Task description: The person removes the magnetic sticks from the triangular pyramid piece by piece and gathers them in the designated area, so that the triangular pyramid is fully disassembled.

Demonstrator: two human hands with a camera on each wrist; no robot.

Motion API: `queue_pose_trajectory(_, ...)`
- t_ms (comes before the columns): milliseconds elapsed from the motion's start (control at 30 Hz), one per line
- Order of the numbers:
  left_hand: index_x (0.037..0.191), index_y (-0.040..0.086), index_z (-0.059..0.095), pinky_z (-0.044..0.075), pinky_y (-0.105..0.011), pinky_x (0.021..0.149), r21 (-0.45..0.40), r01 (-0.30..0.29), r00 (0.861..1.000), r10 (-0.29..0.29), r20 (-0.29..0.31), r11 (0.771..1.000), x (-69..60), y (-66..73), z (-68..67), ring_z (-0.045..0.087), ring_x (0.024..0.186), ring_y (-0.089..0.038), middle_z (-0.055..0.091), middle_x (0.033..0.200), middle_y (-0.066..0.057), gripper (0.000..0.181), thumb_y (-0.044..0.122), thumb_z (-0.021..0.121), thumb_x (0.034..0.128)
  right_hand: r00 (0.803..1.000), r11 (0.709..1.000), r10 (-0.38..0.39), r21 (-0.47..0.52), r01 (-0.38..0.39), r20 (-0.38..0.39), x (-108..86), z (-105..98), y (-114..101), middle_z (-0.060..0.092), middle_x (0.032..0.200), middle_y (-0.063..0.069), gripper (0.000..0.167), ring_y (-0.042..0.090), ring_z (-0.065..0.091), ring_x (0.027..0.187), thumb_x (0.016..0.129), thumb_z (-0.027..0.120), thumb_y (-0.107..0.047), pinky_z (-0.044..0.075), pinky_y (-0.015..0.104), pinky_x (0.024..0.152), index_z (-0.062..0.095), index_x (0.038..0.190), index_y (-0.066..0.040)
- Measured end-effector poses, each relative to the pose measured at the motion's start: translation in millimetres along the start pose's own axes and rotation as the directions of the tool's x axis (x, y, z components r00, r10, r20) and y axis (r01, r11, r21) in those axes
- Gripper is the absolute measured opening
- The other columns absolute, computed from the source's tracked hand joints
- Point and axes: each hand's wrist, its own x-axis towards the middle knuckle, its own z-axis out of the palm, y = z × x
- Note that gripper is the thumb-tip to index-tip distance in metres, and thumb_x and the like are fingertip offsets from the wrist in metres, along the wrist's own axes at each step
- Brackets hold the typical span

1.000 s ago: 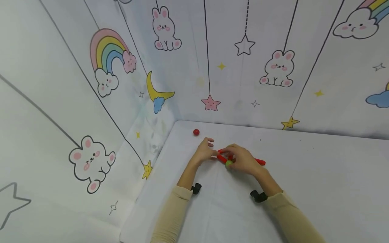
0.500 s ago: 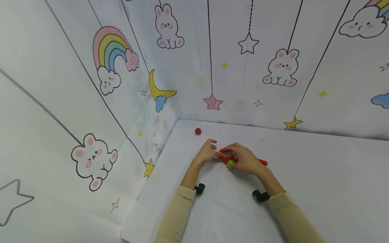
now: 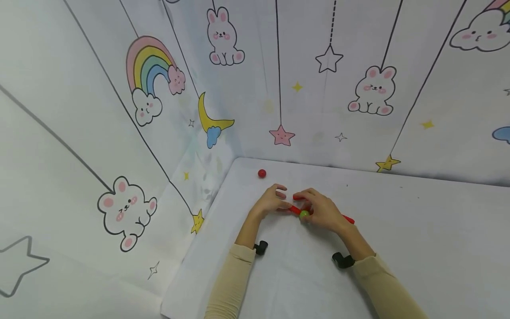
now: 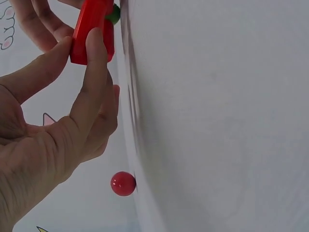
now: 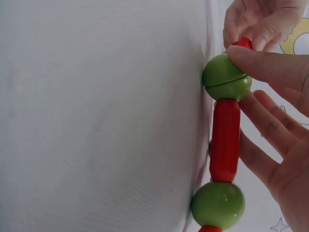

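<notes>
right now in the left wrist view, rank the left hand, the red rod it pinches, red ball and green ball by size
1. Left hand
2. Red rod (top cut off)
3. Red ball
Unranked: green ball, partly hidden

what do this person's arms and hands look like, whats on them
The left hand and right hand are bare, with no gloves or rings visible. The left sleeve and right sleeve are plain beige, ending on the forearm. Each wrist has a small black camera, left and right, rounded and stubby; no cables show.
</notes>
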Motion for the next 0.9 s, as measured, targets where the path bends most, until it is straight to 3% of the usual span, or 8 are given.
queue_pose_trajectory(300,0.145,0.001,0.052,0.062,-0.034,0.085,-0.078,0.013,0.999,-0.009,0.053,0.997,2.0,-0.7,-1.6,0.072,0.091,-0.023,0.058,0.133,-0.022,0.066,-0.001,0.082,0.0861,1.0,1.0,-0.013,0.018,0.013,0.005,-0.3,1.2,-1.3,0.063,0.129,0.005,0.068,0.016,0.071,0.095,0.079,0.091,-0.009,0.058,0.041,0.083,0.063,0.14,-0.016)
queue_pose_trajectory(900,0.141,0.006,0.059,0.06,-0.029,0.078,-0.046,-0.009,1.0,0.009,0.001,0.999,4.7,-5.7,-3.4,0.072,0.092,-0.022,0.065,0.126,-0.02,0.065,-0.004,0.084,0.0815,0.999,0.998,-0.036,0.052,0.034,0.025,1.5,-0.8,2.6,0.061,0.128,0.01,0.072,0.021,0.068,0.092,0.081,0.09,-0.008,0.06,0.043,0.081,0.06,0.145,-0.014)
